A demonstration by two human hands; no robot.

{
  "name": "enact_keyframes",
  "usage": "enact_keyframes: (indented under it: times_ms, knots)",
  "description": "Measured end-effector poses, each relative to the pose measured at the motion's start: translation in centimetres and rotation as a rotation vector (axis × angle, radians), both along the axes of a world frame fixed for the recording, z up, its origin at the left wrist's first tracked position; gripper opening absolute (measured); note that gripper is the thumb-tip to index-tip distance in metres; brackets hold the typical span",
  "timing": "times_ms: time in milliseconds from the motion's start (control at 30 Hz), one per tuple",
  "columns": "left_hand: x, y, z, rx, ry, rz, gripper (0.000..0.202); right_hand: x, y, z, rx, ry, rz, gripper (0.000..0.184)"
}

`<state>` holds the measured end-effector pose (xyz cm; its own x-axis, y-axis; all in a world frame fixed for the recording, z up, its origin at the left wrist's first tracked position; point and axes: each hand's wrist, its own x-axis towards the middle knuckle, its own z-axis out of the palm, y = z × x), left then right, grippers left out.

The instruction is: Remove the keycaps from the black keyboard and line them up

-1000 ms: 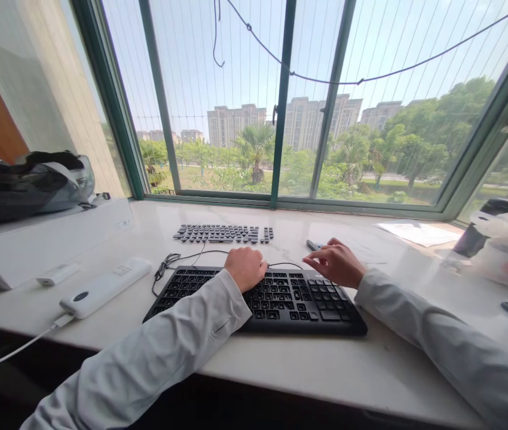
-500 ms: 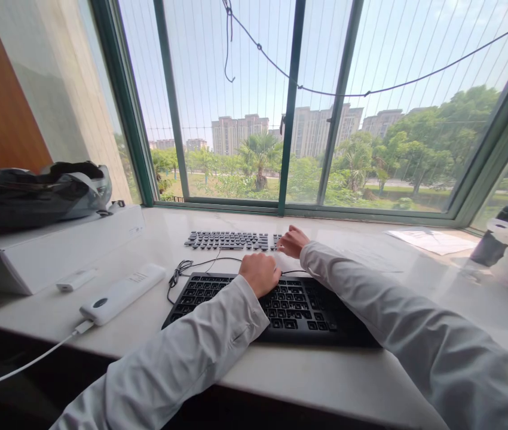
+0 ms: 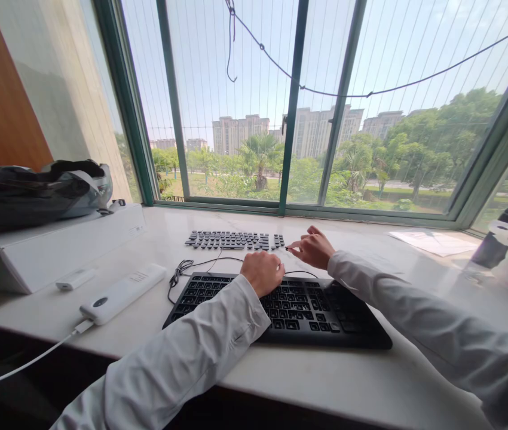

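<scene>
A black keyboard [image 3: 296, 331] lies before me on the white ledge, its keycaps off over the left and middle parts so the key sockets show. My left hand [image 3: 262, 273] is closed over its upper middle; what the fingers hold, if anything, is hidden. Beyond the keyboard, loose dark keycaps [image 3: 227, 240] are laid out in rows. At their right end my right hand [image 3: 312, 248] reaches down, fingertips pinching a small dark keycap [image 3: 287, 248] at the ledge surface.
A coiled black cable [image 3: 181, 269] runs behind the keyboard. To the left are a white power bank [image 3: 124, 294] with a white cable, a small white device [image 3: 75, 279] and a white box [image 3: 57, 245] bearing a dark bag. Paper [image 3: 433, 242] lies right, below the window.
My right hand has shifted right and its fingers have stretched out, uncovering the right end of the keycap rows and more of the keyboard. My left hand stays nearly in place.
</scene>
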<state>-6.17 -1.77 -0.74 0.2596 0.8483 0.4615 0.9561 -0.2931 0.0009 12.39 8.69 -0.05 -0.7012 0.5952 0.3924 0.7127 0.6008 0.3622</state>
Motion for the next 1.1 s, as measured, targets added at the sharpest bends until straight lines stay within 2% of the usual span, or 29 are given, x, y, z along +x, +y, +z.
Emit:
enact_keyframes:
  times_ms: [133,267,400,533,667,867,1100]
  knots:
    - [0.3,-0.4,0.0,-0.009,-0.041,-0.095,0.035,3.8,-4.9,-0.1,-0.095,0.345,0.067,0.025]
    - [0.7,-0.9,-0.1,-0.033,-0.078,-0.227,0.033,6.8,-8.9,-1.0,-0.186,0.494,0.141,0.024]
    - [1.0,-1.1,-0.3,-0.046,-0.111,-0.364,0.031,7.5,-11.2,-1.5,-0.318,0.516,0.223,0.023]
    - [1.0,-1.1,-0.5,-0.043,-0.125,-0.379,0.028,6.9,-12.9,-1.1,-0.386,0.441,0.332,0.017]
    - [1.0,-1.1,-0.5,-0.033,-0.102,-0.382,0.027,6.4,-14.2,-0.9,-0.325,0.358,0.427,0.02]
    - [1.2,-1.4,-0.5,-0.016,-0.067,-0.407,0.03,6.0,-15.4,-1.0,-0.182,0.215,0.388,0.03]
    - [1.3,-1.6,-0.4,-0.033,-0.067,-0.423,0.028,5.2,-17.1,-0.4,0.012,0.058,0.383,0.03]
